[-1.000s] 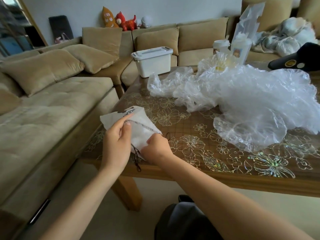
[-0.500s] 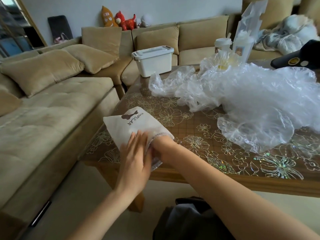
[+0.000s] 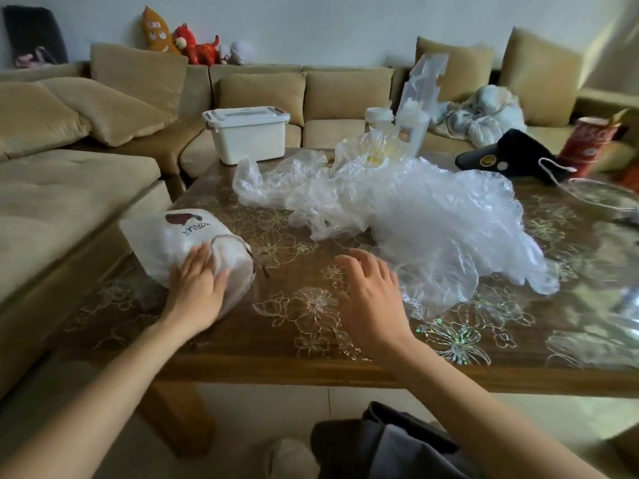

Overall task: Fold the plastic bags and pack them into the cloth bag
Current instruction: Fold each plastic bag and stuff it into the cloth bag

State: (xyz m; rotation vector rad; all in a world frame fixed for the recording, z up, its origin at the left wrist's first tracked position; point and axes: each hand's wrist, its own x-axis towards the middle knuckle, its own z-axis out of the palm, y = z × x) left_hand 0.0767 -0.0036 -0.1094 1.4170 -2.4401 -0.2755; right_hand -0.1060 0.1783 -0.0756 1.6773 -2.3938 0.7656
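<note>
A white cloth drawstring bag with dark lettering lies on the near-left corner of the wooden table, its mouth facing right and puffed open. My left hand rests flat on the bag beside its mouth, fingers straight. My right hand hovers over the table with fingers spread and holds nothing, just left of a big heap of crumpled clear plastic bags that covers the middle of the table.
A white lidded box sits on the beige sofa behind the table. Cups and a clear package stand at the table's far side, a dark cap and red cup at far right.
My right hand has come out of the cloth bag's mouth and moved right toward the plastic heap. The bag now lies down under my left hand. The camera turned right.
</note>
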